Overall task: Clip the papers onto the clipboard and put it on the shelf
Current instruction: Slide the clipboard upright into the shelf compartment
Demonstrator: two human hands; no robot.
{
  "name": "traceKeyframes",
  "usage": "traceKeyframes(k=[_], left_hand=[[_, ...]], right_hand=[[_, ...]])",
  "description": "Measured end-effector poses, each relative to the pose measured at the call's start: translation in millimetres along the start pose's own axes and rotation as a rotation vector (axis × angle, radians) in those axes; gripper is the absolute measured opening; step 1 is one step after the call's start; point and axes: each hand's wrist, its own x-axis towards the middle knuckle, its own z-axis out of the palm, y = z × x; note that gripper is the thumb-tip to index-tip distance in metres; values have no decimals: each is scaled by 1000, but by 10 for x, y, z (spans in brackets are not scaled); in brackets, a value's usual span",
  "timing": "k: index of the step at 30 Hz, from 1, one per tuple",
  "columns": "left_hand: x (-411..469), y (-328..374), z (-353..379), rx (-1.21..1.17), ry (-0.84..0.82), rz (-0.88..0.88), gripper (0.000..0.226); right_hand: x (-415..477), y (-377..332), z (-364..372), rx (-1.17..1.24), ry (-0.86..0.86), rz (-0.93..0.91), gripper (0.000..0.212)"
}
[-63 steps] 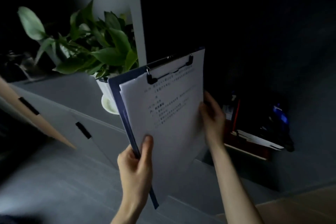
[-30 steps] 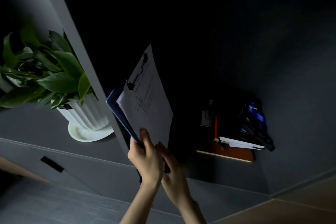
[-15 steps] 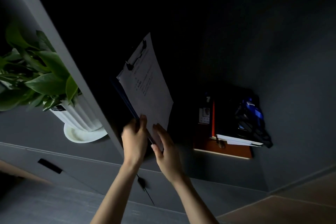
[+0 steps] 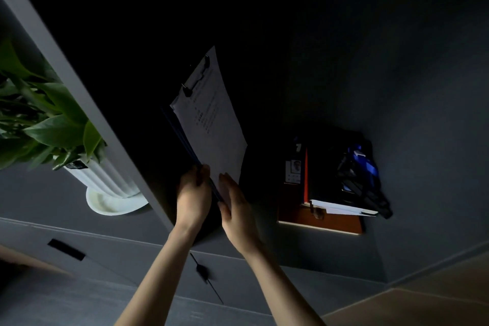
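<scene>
A blue clipboard [image 4: 182, 137] stands nearly upright inside the dark shelf compartment, seen almost edge-on. White printed papers [image 4: 211, 119] lie on its face, held at the top by its black wire clip [image 4: 197, 77]. My left hand [image 4: 193, 193] grips the board's bottom edge from the left. My right hand [image 4: 235, 204] lies flat against the lower front of the papers, fingers extended. The board's foot is hidden behind my hands.
A grey vertical divider [image 4: 87, 103] separates this compartment from one with a green plant in a white ribbed pot [image 4: 105, 182]. To the right, a stack of books and notebooks [image 4: 328, 193] with a blue lanyard sits on the shelf [image 4: 317, 251]. Drawers lie below.
The clipboard turned from facing me to nearly edge-on and moved deeper into the dark compartment. Both hands slid to its bottom edge, and my arms reached farther forward.
</scene>
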Motion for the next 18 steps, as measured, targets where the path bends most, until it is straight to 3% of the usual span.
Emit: traceKeyframes(k=[14, 18], left_hand=[[169, 109, 161, -87, -26, -65, 30], [-116, 93, 195, -65, 77, 53, 15]], right_hand=[[188, 24, -43, -34, 3, 67, 56], [92, 25, -147, 189, 30, 227, 58]])
